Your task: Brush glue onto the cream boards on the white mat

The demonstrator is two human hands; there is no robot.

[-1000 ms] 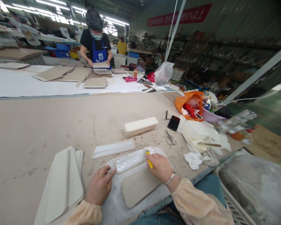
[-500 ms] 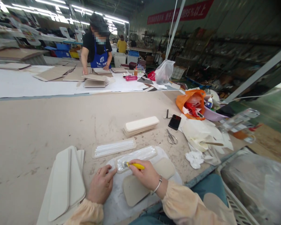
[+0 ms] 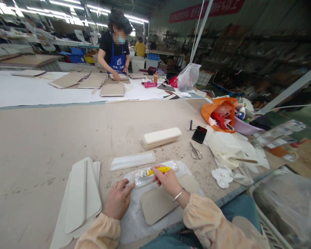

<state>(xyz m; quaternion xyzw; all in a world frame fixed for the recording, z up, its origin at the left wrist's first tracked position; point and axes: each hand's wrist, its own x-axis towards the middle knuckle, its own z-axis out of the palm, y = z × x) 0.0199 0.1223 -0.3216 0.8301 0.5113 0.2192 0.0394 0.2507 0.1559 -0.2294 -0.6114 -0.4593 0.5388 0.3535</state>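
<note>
My right hand (image 3: 167, 180) grips a yellow-handled brush (image 3: 155, 171), its bristles on a narrow rounded strip (image 3: 171, 166) coated in something white and glossy. My left hand (image 3: 118, 197) rests at that strip's left end, fingers apart, fingertips touching the edge. Both are over a white sheet (image 3: 132, 226), where a larger beige rounded panel (image 3: 155, 206) also lies. Just behind is a second strip (image 3: 132, 161) with white streaks. Farther back sits a stack of narrow pale strips (image 3: 162, 136). Long pale panels (image 3: 76, 197) overlap left of my left hand.
Scissors (image 3: 196, 151), a black phone (image 3: 199, 134) and crumpled white tissue (image 3: 222, 177) lie to the right. Beyond them are an orange bag (image 3: 206, 110) and a clear bottle (image 3: 280, 133). Across the table a person in a blue apron (image 3: 118, 62) handles flat panels.
My right hand has shifted a little right with the brush, which now lies more level with more of its bristles showing. The view has turned slightly. The person opposite has moved a hand to another panel.
</note>
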